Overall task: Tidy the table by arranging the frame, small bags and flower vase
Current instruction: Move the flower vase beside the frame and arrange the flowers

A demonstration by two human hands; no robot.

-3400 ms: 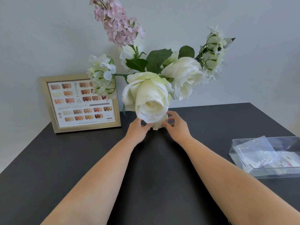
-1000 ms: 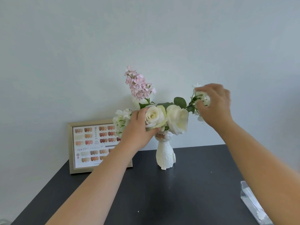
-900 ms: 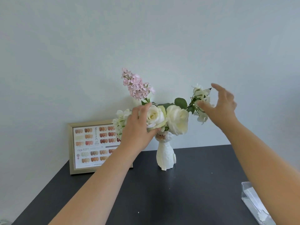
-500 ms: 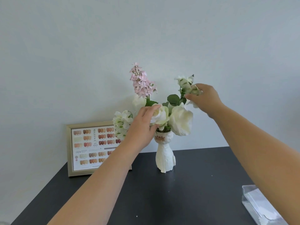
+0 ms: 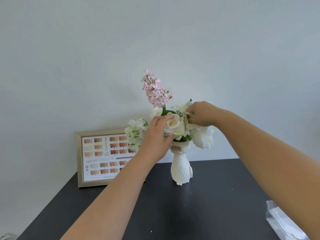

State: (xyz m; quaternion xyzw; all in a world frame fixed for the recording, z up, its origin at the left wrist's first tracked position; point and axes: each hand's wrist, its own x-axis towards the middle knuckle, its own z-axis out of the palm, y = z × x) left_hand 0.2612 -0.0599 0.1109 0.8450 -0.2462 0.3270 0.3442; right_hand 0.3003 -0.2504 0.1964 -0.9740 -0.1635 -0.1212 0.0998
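A white cat-shaped flower vase [image 5: 181,168] stands upright at the back of the dark table [image 5: 173,208], holding white roses and a tall pink flower spike [image 5: 155,89]. My left hand [image 5: 156,137] cups a white rose [image 5: 174,124] from the left. My right hand [image 5: 201,113] pinches a small white flower sprig [image 5: 181,107] just above the roses. The gold picture frame [image 5: 102,157] with a nail-colour chart leans on the wall to the left of the vase. Clear small bags [image 5: 284,224] show at the lower right edge.
A pale wall [image 5: 155,40] rises directly behind the table. The table's left edge runs diagonally toward the lower left. A larger white rose [image 5: 203,138] droops to the right of the vase neck.
My right hand has brought the white sprig down and left, in toward the middle of the bouquet. My left hand stays around the white rose. The vase has not shifted.
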